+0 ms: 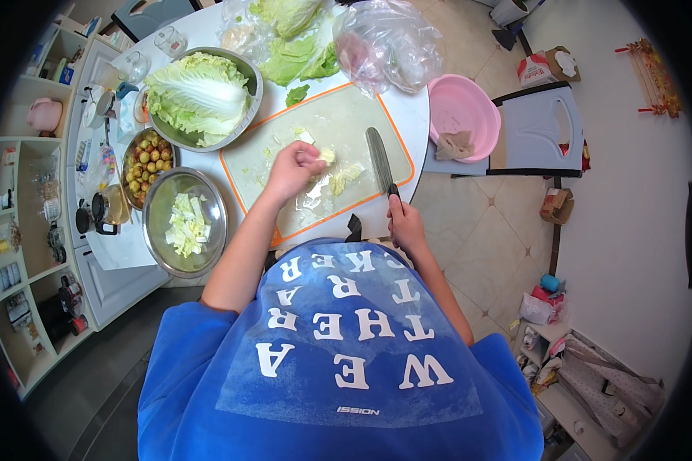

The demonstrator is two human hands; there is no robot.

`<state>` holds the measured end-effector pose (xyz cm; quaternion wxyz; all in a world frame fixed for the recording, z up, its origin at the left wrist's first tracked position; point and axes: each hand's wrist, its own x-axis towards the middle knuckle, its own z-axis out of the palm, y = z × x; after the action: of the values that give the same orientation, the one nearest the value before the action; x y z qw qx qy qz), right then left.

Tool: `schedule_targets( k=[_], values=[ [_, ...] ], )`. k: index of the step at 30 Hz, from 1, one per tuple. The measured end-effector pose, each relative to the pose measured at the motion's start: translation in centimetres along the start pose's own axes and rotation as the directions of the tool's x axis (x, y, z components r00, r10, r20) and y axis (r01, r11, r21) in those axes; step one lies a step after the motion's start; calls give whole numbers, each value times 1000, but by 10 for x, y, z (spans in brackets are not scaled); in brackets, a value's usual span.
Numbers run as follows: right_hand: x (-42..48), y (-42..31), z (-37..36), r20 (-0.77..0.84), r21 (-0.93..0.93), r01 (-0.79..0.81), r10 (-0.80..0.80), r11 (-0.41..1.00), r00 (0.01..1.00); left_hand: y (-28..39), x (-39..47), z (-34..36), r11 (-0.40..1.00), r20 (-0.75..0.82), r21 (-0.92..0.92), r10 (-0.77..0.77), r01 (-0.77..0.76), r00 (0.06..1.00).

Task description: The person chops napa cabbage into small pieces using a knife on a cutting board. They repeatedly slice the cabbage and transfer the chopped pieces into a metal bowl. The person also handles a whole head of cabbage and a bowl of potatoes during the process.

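My left hand [293, 172] is over the middle of a cutting board [357, 115] with an orange rim, its fingertips pinching a small piece of napa cabbage [326, 155]. Another cut cabbage piece [347, 178] lies on the wet board to the right of those fingers, and small scraps are scattered around. In my right hand [406, 226] is the black handle of a kitchen knife [379, 158]. Its blade points away from me over the board's right side, apart from the cabbage. Chopped cabbage [188, 225] sits in a steel bowl [218, 245] to the left.
Cabbage leaves fill a larger metal basin [255, 86] behind the board's left corner. Beside it stands a bowl of small round fruits [149, 164]. More cabbage [300, 55] and a clear plastic bag [392, 43] lie at the back. A pink basin [467, 109] rests on a chair.
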<state>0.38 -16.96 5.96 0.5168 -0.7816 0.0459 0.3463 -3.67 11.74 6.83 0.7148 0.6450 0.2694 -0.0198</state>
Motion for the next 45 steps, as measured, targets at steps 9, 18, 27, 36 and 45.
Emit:
schedule_targets(
  k=[9, 18, 27, 36, 45],
  values=[
    [2, -1, -4, -5, -37, -5, 5, 999, 1000, -19, -8, 38, 708, -12, 705, -37, 35, 999],
    [3, 5, -4, 1, -51, 17, -17, 999, 1000, -30, -11, 68, 307, 153, 928, 199, -210, 968],
    [0, 2, -11, -16, -91, 1, -3, 996, 1000, -82, 12, 70, 300, 171, 922, 247, -244, 954],
    [3, 8, -11, 15, -31, 4, -3, 999, 1000, -28, -21, 43, 755, -69, 644, 220, -126, 973],
    [2, -15, -6, 65, 38, -54, 51, 998, 997, 23, -148, -147, 773, -675, 604, 364, 196, 642]
  ],
)
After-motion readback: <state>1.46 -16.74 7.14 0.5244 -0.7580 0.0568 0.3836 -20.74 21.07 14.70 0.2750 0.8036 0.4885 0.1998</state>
